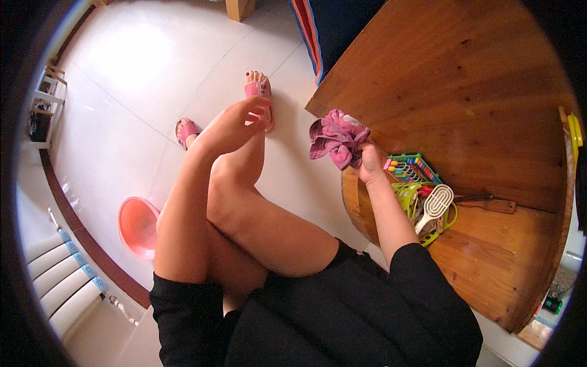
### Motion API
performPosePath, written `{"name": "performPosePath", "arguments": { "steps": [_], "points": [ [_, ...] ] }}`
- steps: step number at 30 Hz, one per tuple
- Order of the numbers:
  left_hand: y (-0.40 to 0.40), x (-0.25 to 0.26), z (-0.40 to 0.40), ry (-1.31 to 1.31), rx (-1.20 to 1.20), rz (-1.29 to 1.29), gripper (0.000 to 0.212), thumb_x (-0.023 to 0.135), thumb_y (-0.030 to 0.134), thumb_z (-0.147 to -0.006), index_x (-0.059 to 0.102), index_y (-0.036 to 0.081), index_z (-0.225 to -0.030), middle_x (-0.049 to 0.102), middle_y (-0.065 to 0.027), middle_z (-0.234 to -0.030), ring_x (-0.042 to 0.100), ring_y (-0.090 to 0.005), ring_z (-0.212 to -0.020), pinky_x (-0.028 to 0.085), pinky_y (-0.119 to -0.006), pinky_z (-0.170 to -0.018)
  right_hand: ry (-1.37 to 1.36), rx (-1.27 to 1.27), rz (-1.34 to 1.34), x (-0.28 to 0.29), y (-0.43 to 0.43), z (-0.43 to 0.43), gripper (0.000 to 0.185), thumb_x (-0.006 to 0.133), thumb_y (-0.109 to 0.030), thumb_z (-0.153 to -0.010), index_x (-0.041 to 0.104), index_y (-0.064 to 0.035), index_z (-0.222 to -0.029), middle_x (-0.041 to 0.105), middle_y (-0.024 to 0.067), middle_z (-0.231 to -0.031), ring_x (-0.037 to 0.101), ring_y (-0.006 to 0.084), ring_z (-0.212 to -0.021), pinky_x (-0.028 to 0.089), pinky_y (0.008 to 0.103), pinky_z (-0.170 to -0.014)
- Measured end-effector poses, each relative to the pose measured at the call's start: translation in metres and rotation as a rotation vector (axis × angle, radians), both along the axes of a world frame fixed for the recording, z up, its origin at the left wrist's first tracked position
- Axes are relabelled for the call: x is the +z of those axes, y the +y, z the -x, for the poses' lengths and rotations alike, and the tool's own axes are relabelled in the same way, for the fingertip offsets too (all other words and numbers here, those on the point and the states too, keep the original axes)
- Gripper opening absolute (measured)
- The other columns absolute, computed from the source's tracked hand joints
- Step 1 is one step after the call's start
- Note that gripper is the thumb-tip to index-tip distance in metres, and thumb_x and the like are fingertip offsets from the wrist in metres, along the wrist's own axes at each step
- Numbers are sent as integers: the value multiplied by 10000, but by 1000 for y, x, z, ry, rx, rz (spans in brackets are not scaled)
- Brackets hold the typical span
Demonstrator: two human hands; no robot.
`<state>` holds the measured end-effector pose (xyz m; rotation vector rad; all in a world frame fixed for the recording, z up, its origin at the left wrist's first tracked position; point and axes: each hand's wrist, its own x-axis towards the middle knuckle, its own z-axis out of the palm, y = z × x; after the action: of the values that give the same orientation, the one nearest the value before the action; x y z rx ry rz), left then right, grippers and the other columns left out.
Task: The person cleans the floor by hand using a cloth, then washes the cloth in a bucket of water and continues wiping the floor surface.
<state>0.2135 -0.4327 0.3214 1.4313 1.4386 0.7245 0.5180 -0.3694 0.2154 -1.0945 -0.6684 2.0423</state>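
My right hand (370,164) grips a bunched pink cloth (338,137) with lighter patches, held up near the edge of a wooden shelf (490,243). Just beyond that wrist, on the shelf, are a toy bead abacus (412,168) and a lime-green plastic basket (404,193). Among the mixed items in the basket is a white vented hairbrush (437,202). My left hand (252,114) is empty, its fingers loosely curled with gaps between them, over my lower leg. Below it in depth is a foot in a pink slipper (253,90).
A pink plastic basin (137,227) sits on the tiled floor (128,119) to the left. A white radiator (66,280) stands at the lower left. The tall wooden panel (458,91) rises along the right. A wooden-handled tool (497,205) lies beside the basket.
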Motion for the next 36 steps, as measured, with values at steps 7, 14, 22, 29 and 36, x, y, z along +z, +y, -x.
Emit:
{"name": "performPosePath", "arguments": {
  "steps": [7, 14, 22, 29, 36],
  "points": [
    [-23, -21, -39, -134, 165, -147, 556, 682, 188, -804, 420, 32, -1269, 539, -169, -1163, 512, -270, -1108, 426, -367, -919, 395, 126, -115, 35, -17, 4, 413, 421, -175, -850, 472, -32, -1234, 497, 130, -1263, 501, 269, -1135, 372, 397, -1009],
    [-80, 15, -115, -515, 281, -203, 443, 727, 199, -764, 534, 10, -1115, 609, -40, -930, 553, -81, -840, 467, -221, -733, 393, 225, -241, 78, -52, 8, 402, 421, -212, -865, 474, -41, -1225, 541, 126, -1196, 527, 261, -1082, 401, 402, -968],
    [-133, 77, -191, 129, 577, -784, 366, 636, 12, -648, 561, 76, -1001, 537, -126, -953, 576, -335, -883, 478, -384, -739, 537, 144, -176, 138, -123, -20, 465, 361, -417, -929, 481, -86, -1233, 551, 88, -1185, 521, 230, -1094, 417, 399, -927],
    [-168, 96, -242, 451, 196, -709, 581, 670, 93, -674, 499, 148, -1226, 544, -142, -1112, 536, -344, -1038, 474, -408, -826, 821, 104, -204, 155, -143, -27, 494, 399, -460, -908, 506, -61, -1181, 594, 111, -1101, 580, 253, -979, 454, 427, -885],
    [-216, 162, -165, 335, 322, -744, 371, 637, 91, -806, 553, 102, -1167, 592, -92, -1133, 574, -207, -1020, 467, -337, -883, 825, 0, -39, 87, -133, -66, 369, 593, -297, -753, 508, -86, -1043, 548, 131, -1050, 535, 314, -973, 446, 523, -909]
  ]
}}
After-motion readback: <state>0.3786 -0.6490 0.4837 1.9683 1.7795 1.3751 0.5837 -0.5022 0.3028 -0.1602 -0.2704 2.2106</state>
